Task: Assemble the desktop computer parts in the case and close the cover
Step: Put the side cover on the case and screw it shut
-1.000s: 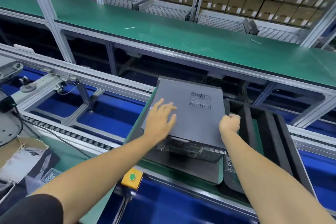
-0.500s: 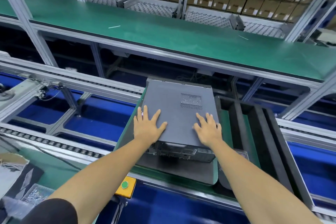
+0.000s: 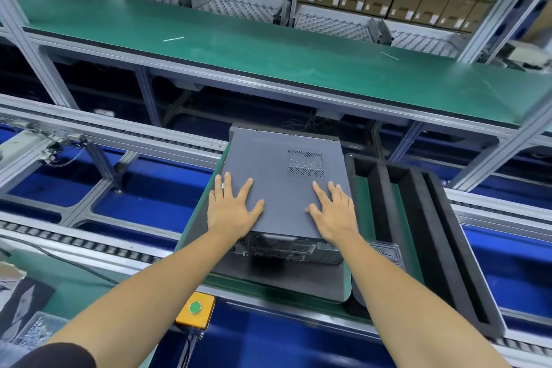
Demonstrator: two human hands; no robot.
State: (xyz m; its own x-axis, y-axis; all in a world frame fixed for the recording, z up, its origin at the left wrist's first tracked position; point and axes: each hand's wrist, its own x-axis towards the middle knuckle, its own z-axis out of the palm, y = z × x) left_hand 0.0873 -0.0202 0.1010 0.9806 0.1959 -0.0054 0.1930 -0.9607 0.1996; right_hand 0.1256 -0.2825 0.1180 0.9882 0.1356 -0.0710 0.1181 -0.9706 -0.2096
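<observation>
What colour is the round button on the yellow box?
Green; the button on the yellow box shows in the head view.

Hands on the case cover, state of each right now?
Left hand: open, fingers spread flat on the case cover.
Right hand: open, flat on the same cover.

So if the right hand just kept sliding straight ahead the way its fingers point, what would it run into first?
Probably the vent grille. The right hand lies flat on the grey cover, fingers aimed away from the person and slightly leftward, and the perforated patch sits just ahead of the fingertips. It looks flush, so the hand might simply pass over it.
</observation>
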